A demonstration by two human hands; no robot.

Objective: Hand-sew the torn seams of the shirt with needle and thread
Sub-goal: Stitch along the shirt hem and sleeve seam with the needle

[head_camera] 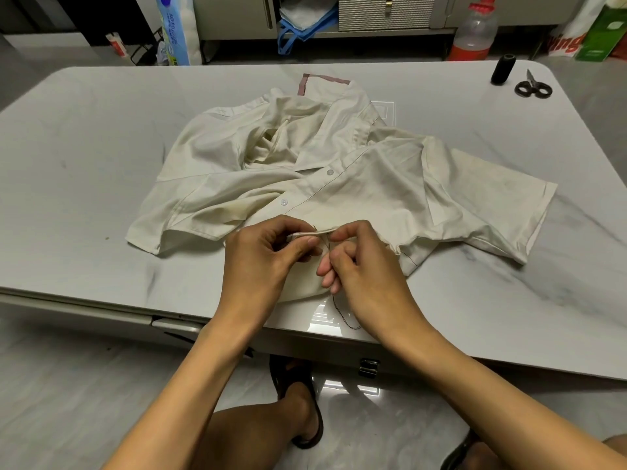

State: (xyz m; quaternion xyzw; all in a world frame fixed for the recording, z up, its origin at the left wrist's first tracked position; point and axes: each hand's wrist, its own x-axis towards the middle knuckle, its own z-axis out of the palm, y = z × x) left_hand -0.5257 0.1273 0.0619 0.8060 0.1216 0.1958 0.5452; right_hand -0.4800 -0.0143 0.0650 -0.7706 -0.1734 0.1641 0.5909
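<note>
Cream shirt crumpled on table, left hand pinching its folded edge, right hand fingers curled pinching beside it, dark thread trailing below

A pale, marble-patterned worktop stands on a light floor, with a dark metal latch on its near edge and a foot in a dark sandal below it. Beyond its far edge stand a clear plastic bottle with a red cap and label, a green box to its right, and a tall blue-and-white packet at the left. Between them a blue bag sits in a grey cabinet.
</note>
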